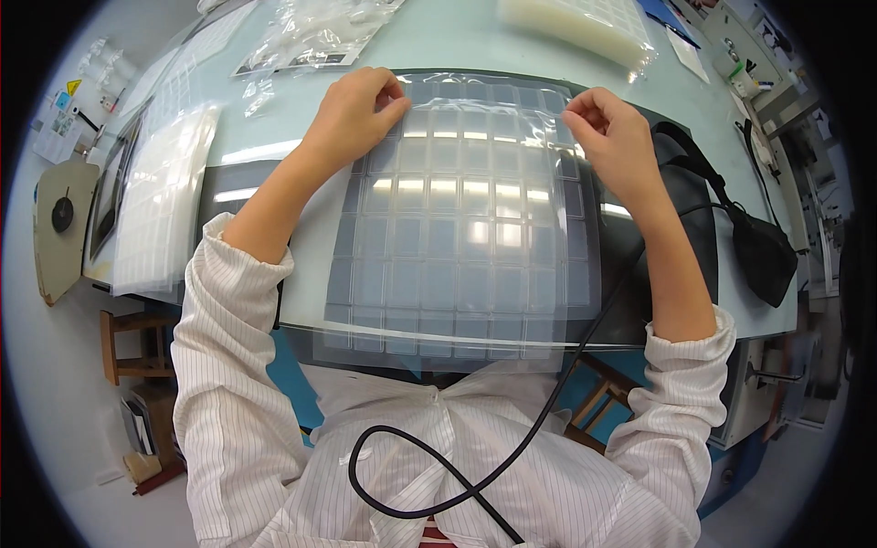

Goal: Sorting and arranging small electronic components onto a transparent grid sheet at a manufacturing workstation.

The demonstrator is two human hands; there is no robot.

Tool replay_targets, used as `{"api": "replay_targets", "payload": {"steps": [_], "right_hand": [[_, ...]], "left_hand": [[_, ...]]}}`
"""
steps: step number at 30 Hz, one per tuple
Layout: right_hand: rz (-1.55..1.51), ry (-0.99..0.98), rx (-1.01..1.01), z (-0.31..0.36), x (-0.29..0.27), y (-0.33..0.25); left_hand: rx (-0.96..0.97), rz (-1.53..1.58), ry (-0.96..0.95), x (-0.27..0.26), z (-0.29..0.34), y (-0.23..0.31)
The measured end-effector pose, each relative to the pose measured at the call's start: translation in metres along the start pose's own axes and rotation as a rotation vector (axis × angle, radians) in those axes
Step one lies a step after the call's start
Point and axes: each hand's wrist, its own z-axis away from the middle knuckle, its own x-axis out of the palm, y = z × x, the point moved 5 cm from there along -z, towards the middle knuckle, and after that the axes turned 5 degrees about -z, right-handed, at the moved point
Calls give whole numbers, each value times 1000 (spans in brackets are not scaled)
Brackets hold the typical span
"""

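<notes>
A clear plastic sheet divided into a grid of pockets (438, 237) stretches in front of me, its near edge hanging past the table's front edge. At its far left corner, my left hand (358, 111) is closed in a pinch on the film. My right hand (610, 137) pinches the far right corner with thumb and forefinger. Another gridded sheet (583, 265) shows beneath it, slightly offset to the right. Ceiling lights reflect off the film and blur some pocket edges.
A stack of gridded clear sheets (169, 192) lies on the left. Farther back are a crumpled clear plastic bag (315, 32) and a thick stack of yellowish sheets (585, 26). A black pouch with a strap (763, 256) rests on the right. A black cable (539, 425) crosses my lap.
</notes>
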Motion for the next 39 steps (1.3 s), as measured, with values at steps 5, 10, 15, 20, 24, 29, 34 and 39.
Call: {"api": "replay_targets", "payload": {"steps": [5, 10, 15, 20, 24, 29, 34, 39], "right_hand": [[108, -15, -362, 2, 33, -27], [236, -30, -385, 3, 46, -30], [170, -115, -316, -15, 46, -27], [230, -151, -327, -20, 49, -33], [212, -59, -418, -7, 49, -35], [172, -68, -373, -8, 49, -38], [284, -11, -530, -7, 47, -38], [-27, -194, -306, -3, 40, -68]], "left_hand": [[276, -262, 265, 3, 11, 10], [303, -99, 229, 1, 22, 31], [421, -14, 193, 8, 31, 46], [420, -43, 144, 15, 31, 42], [403, -69, 133, 16, 33, 42], [410, -82, 134, 17, 33, 43], [414, -92, 125, 17, 31, 45], [421, -111, 220, 6, 35, 55]]}}
